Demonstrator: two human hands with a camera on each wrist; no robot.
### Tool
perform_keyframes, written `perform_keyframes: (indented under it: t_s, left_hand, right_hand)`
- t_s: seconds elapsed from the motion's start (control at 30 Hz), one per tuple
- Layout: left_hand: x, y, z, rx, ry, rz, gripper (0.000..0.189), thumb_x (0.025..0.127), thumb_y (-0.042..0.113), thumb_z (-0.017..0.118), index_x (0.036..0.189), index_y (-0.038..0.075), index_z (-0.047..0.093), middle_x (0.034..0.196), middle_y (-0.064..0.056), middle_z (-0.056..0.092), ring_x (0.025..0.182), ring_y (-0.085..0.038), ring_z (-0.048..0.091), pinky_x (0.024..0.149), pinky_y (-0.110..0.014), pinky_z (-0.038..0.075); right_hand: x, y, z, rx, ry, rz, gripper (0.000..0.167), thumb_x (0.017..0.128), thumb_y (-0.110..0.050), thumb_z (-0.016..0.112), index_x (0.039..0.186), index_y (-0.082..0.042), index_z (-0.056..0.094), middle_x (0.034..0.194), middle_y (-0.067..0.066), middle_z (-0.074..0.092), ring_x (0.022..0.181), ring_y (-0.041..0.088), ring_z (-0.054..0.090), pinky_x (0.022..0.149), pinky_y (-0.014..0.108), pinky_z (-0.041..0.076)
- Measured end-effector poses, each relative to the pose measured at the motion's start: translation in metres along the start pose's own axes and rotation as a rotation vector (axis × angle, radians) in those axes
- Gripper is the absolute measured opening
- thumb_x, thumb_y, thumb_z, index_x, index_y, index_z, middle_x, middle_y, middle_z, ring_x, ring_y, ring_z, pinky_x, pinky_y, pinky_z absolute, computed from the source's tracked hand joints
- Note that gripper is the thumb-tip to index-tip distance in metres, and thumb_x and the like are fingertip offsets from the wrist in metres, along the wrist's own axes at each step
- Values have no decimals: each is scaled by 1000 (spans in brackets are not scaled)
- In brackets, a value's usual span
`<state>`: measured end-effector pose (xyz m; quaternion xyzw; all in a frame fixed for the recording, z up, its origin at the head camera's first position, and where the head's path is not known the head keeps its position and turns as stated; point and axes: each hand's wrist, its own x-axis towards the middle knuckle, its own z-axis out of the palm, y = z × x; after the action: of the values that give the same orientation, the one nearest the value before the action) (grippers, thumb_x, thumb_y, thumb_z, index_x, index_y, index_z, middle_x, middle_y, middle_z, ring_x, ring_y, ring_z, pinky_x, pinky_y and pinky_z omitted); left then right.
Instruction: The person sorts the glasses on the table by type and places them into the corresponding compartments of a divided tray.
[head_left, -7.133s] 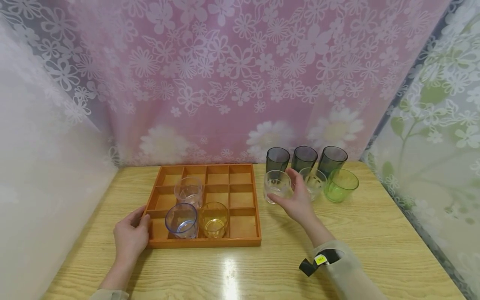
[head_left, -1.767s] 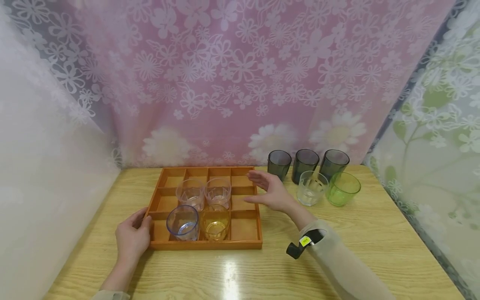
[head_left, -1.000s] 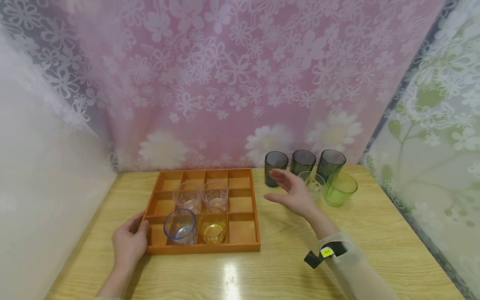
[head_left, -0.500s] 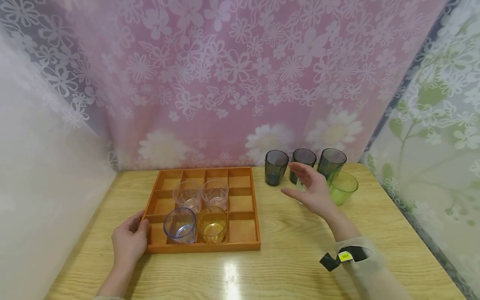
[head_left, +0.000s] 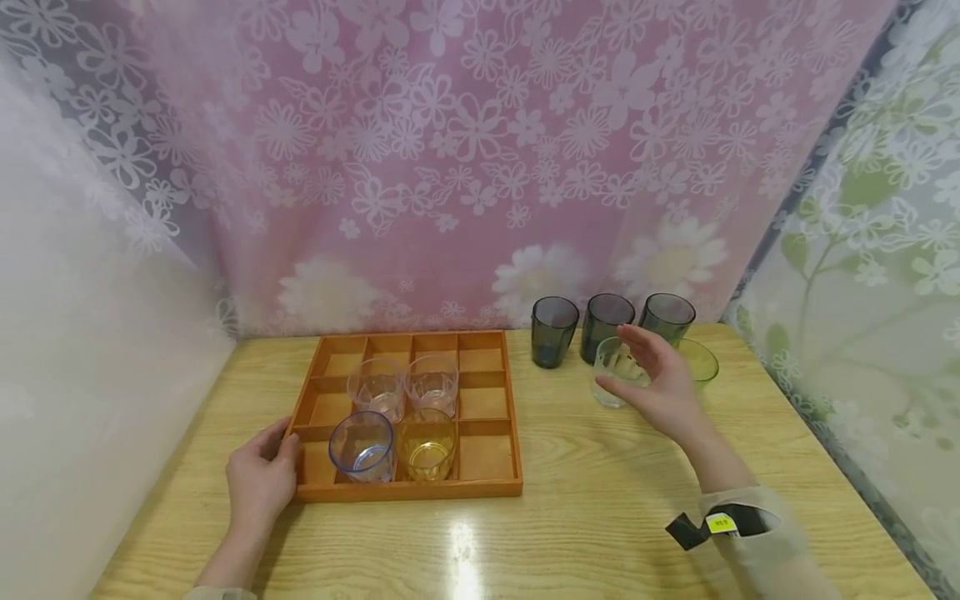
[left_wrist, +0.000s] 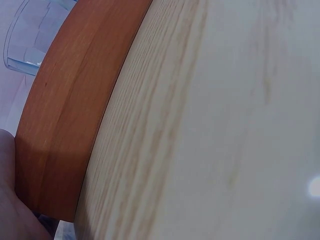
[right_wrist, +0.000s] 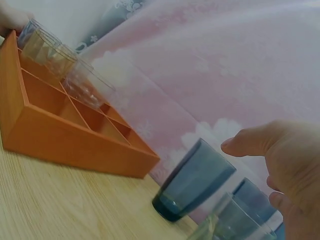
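Clear glass (head_left: 613, 360) stands partly behind the right grip (head_left: 666, 396), thumb and fingers apart.

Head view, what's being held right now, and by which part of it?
The wooden tray, by its left side wall near the front corner, in the left grip. The right grip holds nothing.

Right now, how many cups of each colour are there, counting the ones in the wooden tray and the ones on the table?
Dark grey cups: 3
Clear cups: 3
Blue-rimmed cup: 1
Yellow cup: 1
Green cup: 1
Total: 9
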<state>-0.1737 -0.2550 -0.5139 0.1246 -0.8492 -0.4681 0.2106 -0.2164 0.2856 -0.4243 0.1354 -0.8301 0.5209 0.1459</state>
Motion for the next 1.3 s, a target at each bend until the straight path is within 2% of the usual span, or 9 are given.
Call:
perform_keyframes:
  t_s: [0.17,0.37,0.5,0.53,0.67,0.77,0.9,1.03,1.3]
  left_hand:
    - [1,0,1,-10,6,1,33,101,5,66,133,-2,72,123,-22,73,114,-34,69,79,-3,42]
    - [1,2,0,-9,-8,-7,33,102,6,66,133,-3,71,124,-23,73,115,-35,69,77,-2,42]
    - [1,2,-1,-4,-3,-12,33,102,7,65,133,-2,72,123,-23,73,115,-35,69,77,-3,42]
    - [1,1,-1,-2,-2,-13,33,103,8,65,133,-2,71,123,-23,73,115,-35,69,77,-3,42]
    - [2,1,-2,-1,2,-20,33,103,9,65,134,-1,72,123,-22,73,115,-35,69,78,-3,42]
    - [2,2,-2,-4,0,-17,33,102,8,66,133,-2,72,124,-22,73,116,-36,69,78,-3,42]
    - [0,3,-1,-8,-4,-10,32,102,6,66,133,-3,71,124,-23,73,115,-37,69,77,-3,43]
    - [0,3,-1,-4,-6,-24,33,102,7,66,134,-1,71,124,-21,73,116,-34,69,78,-3,43]
    - [0,2,-1,-2,-21,-33,34,103,7,65,135,-1,70,127,-21,72,118,-34,68,78,-2,42]
  right_hand:
    - [-5,7,-10,-54,2,30,78,88,-5,88,154,3,46,154,21,50,143,42,46,109,15,39]
    - [-12,14,-20,-104,9,57,84,88,-10,89,158,0,43,158,21,47,147,44,41,119,36,36]
    - [-13,17,-22,-108,31,72,87,88,-10,89,158,3,40,159,24,44,149,45,37,122,40,32]
    - [-13,19,-22,-103,34,77,88,88,-9,89,158,4,39,159,25,43,150,45,36,122,44,30]
    - [-15,23,-21,-86,19,116,94,89,-11,88,161,7,31,163,28,36,152,48,30,122,54,26]
    - [-16,28,-18,-74,7,142,99,89,-11,88,163,8,24,165,32,30,152,52,26,122,57,23]
    - [-15,33,-14,-64,17,166,102,88,-12,89,163,9,22,165,33,29,151,53,26,121,58,24]
    - [-12,37,-9,-65,35,195,104,87,-15,90,163,7,23,166,29,30,153,48,26,121,58,26]
    - [-4,46,5,-42,78,263,112,88,-21,90,166,5,13,167,27,28,154,46,26,122,60,24]
